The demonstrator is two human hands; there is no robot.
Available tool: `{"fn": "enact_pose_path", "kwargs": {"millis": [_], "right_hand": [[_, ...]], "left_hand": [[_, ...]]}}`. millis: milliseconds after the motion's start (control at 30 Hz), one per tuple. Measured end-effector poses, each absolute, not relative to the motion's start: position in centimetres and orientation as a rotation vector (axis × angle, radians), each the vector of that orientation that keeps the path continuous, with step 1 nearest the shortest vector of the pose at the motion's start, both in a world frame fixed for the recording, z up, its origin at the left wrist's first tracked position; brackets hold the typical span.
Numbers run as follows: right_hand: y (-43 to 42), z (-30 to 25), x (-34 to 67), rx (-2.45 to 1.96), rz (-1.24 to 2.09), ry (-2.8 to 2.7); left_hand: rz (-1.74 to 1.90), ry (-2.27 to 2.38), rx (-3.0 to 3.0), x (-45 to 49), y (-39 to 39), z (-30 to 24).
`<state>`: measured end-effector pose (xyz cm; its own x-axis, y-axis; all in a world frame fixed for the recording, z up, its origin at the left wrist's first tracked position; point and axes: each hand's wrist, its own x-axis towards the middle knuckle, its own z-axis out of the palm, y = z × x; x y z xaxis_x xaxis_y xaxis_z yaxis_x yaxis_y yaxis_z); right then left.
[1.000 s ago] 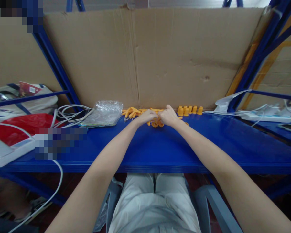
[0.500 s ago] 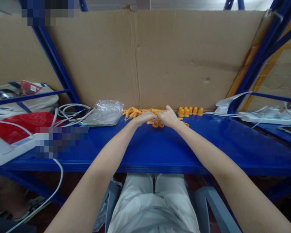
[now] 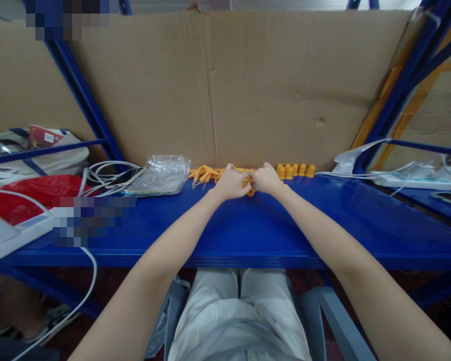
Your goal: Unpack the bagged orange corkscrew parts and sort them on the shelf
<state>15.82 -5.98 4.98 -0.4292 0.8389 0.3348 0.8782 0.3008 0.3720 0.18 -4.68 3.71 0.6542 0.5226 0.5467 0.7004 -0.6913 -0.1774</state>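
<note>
My left hand point(image 3: 231, 183) and my right hand point(image 3: 266, 179) meet near the back of the blue table. Fingers of both are curled around small orange plastic parts point(image 3: 250, 191), mostly hidden by the hands, so their exact kind cannot be made out. To the left of my left hand lies a pile of branching orange plastic pieces point(image 3: 206, 173), with small silvery coiled bits point(image 3: 200, 184) at its front. Just right of my right hand stands a row of several orange cup-shaped pieces point(image 3: 294, 171).
Clear plastic packaging point(image 3: 161, 175) lies left of the orange pile, beside white cables point(image 3: 108, 170). Farther left are a red bag point(image 3: 37, 195) and a white power strip point(image 3: 18, 233). Cardboard point(image 3: 266, 90) walls off the back of the blue table point(image 3: 248, 230). Another power strip point(image 3: 413, 178) sits at right.
My hands have shifted on the orange parts. My left hand moved slightly right and its fingers curled in more. Round orange ends that showed below the hands are now mostly covered.
</note>
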Motion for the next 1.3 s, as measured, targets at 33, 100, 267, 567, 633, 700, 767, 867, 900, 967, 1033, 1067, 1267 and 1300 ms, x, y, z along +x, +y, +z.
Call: {"fn": "enact_pose_path", "kwargs": {"millis": [33, 100, 267, 567, 633, 700, 767, 867, 900, 967, 1033, 1067, 1267, 1300], "right_hand": [[-6.0, 5.0, 15.7, -1.632, -0.793, -2.467], [-6.1, 5.0, 15.4, -1.621, -0.801, -2.464], [-6.1, 5.0, 15.2, -1.591, -0.814, -2.474], [-6.5, 5.1, 15.2, -1.523, -0.868, -2.514], [-6.6, 5.2, 15.2, -1.522, -0.87, -2.519], [-6.6, 5.2, 15.2, -1.52, -0.865, -2.53], [-6.7, 5.3, 15.1, -1.516, -0.858, -2.542], [-6.8, 5.3, 15.1, -1.505, -0.85, -2.552], [-6.7, 5.3, 15.2, -1.498, -0.853, -2.551], [-6.6, 5.3, 15.3, -1.485, -0.867, -2.541], [-6.4, 5.2, 15.5, -1.474, -0.889, -2.517], [-6.3, 5.1, 15.6, -1.47, -0.899, -2.499], [-6.1, 5.0, 16.1, -1.455, -0.904, -2.425], [-6.2, 5.0, 16.1, -1.464, -0.895, -2.424]], "left_hand": [[-0.661, -0.988, -2.508, 0.1, -4.6, 3.8], [-0.673, -1.014, -2.533, -0.1, -4.5, 4.1], [-0.789, -1.085, -2.642, -0.4, -4.3, 4.6], [-1.077, -1.476, -2.967, -0.3, -3.0, 4.5], [-1.14, -1.523, -3.083, -0.3, -2.9, 4.5], [-1.2, -1.528, -3.183, -0.3, -2.9, 4.5], [-1.268, -1.51, -3.266, -0.4, -3.0, 4.5], [-1.398, -1.543, -3.383, -0.5, -3.2, 4.4], [-1.437, -1.589, -3.427, -0.5, -3.2, 4.3], [-1.508, -1.718, -3.507, -0.6, -3.2, 4.3], [-1.597, -1.807, -3.577, -0.7, -3.1, 4.3], [-1.645, -1.818, -3.61, -0.7, -3.1, 4.4], [-1.824, -1.793, -3.723, -1.0, -3.3, 4.8], [-1.827, -1.802, -3.735, -1.1, -3.4, 4.8]]}}
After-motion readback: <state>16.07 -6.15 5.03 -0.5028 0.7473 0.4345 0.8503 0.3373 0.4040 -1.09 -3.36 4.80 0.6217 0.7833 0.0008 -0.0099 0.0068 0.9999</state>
